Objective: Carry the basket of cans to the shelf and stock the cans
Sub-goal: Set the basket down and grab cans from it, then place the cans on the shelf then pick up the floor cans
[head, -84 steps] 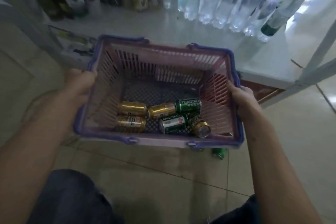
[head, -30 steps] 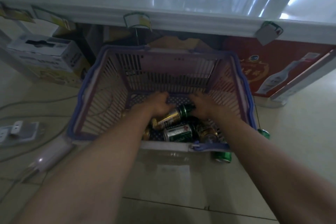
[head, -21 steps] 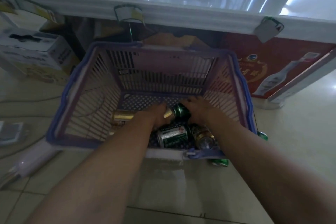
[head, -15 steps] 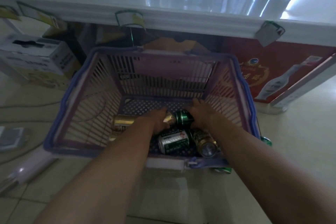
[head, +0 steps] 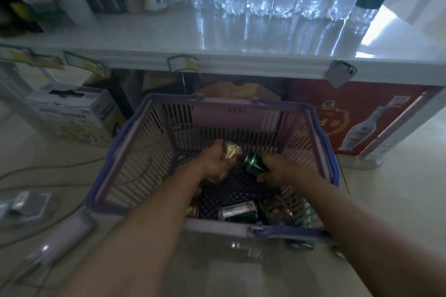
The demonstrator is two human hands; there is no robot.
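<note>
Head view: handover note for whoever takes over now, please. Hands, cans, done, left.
Left hand: shut on a gold can, lifted inside the basket.
Right hand: shut on a green can, also raised off the basket floor.
Basket sits on the floor in front of the white shelf.
Still in the basket: a green can lying down, a dark gold can beside it, and gold partly hidden under the left forearm.
Done: basket carried over. Left: place both held cans on the shelf, then the rest.

Pale tiled floor [head: 398,200] beneath a glossy white shelf [head: 144,38].
</note>
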